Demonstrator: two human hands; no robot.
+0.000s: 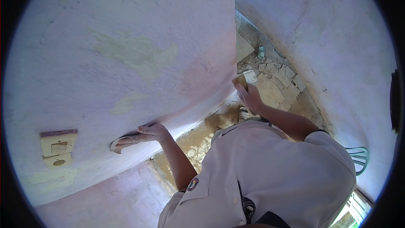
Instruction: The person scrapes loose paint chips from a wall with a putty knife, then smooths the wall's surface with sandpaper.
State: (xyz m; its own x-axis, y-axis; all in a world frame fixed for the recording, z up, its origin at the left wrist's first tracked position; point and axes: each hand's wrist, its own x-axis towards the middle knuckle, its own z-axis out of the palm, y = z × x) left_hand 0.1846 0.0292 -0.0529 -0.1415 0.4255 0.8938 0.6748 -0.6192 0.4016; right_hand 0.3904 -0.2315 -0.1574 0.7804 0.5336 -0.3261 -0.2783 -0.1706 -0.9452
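My left hand (151,134) is at the pinkish-white wall (168,21), fingers pressed over a pale sheet of sandpaper (114,145) with a curved edge. Part of that sheet is hidden beneath the fingers. Away from it, near the wall's far edge, my right hand (252,98) grips a small brown piece of sandpaper (240,81) between thumb and fingers. Scratches and worn greenish patches mark the wall surface above the left hand.
A switch and socket plate (59,148) sits on the wall left of my left hand. Broken tiles (270,90) and debris lie on the floor beyond the wall's edge. Another wall (346,59) with a crack rises at right, with a green chair (359,160) beside it.
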